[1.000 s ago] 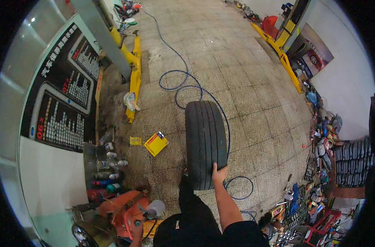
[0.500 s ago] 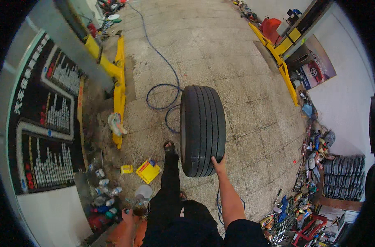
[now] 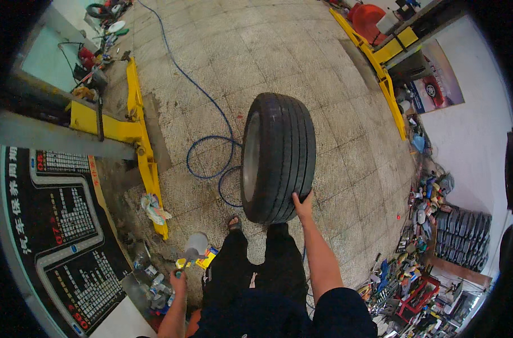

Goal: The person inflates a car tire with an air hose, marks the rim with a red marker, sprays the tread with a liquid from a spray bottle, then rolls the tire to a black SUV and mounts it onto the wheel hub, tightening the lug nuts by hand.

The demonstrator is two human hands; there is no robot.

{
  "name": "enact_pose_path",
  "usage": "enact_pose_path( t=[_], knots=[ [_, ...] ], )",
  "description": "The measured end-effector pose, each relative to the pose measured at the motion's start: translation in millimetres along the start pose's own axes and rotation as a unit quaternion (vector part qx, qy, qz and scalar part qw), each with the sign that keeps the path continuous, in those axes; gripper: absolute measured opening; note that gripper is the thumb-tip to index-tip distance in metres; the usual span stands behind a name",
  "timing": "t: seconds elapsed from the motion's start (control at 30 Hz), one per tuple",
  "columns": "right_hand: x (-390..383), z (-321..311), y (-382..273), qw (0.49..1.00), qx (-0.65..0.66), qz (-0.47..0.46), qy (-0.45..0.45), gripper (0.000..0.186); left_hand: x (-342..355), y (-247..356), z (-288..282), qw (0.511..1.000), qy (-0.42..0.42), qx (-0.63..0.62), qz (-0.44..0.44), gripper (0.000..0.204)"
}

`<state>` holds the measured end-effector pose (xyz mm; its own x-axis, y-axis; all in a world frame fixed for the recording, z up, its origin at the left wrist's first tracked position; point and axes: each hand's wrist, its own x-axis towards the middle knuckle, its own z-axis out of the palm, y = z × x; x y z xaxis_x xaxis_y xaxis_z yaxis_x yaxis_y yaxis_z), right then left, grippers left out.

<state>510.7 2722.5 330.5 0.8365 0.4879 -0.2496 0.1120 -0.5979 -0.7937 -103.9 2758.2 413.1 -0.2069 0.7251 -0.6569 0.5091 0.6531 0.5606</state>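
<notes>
A black tire [image 3: 284, 160] on a silver rim [image 3: 252, 160] stands upright on the floor in front of me, its left side tilted slightly into view. Low on its right side, my right hand [image 3: 303, 204] grips it, thumb on the tread and fingers round the shoulder, partly hidden. By my left leg, my left hand [image 3: 178, 280] is closed round the handle of a long-handled dipper [image 3: 197, 244] with a round, pale grey head. The dipper's head hangs over small yellow packages lying on the floor.
A blue hose [image 3: 208, 138] loops on the tiled floor just left of the tire. Yellow lift arms [image 3: 146, 158] lie at left, with more [image 3: 380, 73] at far right. Piled tools [image 3: 392, 281] line the right side; bottles [image 3: 158, 287] cluster at lower left.
My view has swung, and the tire now shows more of its rim. The left hand has brought the dipper forward over the yellow packages. My right hand keeps its grip on the tire.
</notes>
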Motion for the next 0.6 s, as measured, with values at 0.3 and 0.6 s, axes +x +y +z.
enact_pose_path(
  t=[0.3,0.6],
  knots=[
    [331.3,50.8,-233.9,0.970,-0.154,0.187,0.033,0.110,58.7,188.7,81.6,0.983,0.142,0.012,0.115,0.019],
    [335.9,104.4,-230.3,0.987,-0.081,0.123,-0.063,0.107,136.3,289.9,100.7,0.979,0.203,0.036,0.007,0.036]
  ],
)
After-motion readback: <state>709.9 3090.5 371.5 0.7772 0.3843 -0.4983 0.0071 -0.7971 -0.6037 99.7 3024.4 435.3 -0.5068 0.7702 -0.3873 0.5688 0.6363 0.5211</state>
